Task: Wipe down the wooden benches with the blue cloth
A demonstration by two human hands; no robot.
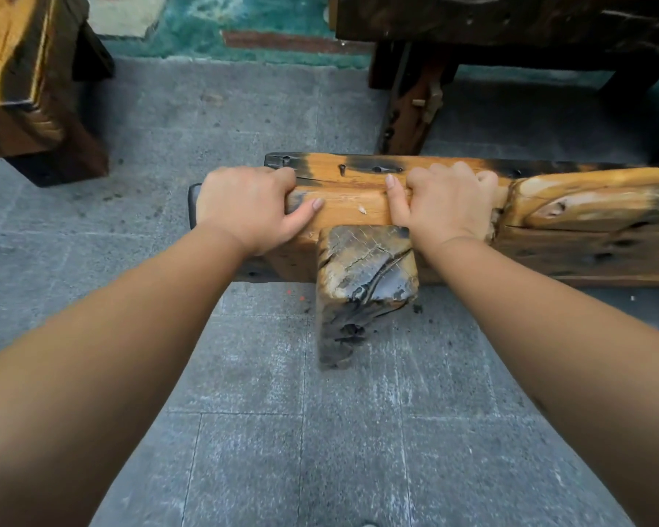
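Both my forearms reach out from the bottom of the view over the grey paved floor (244,431), and between them a stubby charred bench leg (362,290) juts toward me. Past it, my left hand (244,207) grips the near end of the wooden bench (548,207), fingers curled over its far edge and thumb lying along the top. My right hand (447,201) grips the same plank a little further along, fingers hooked over the back and thumb pointing up across the grain. The bench seems to lie tipped on its side, given how the leg sticks out at me. I see no blue cloth anywhere; neither hand holds it, and it is not on the bench or the floor in view. So I judge I am repositioning or turning the bench rather than wiping. Next I would need to set it steady, let go, and fetch the cloth from wherever it lies. Further off, another wooden bench (20,81) stands at the far left, a dark wooden bench (510,20) at the far right, and a green rug (244,17) between them.
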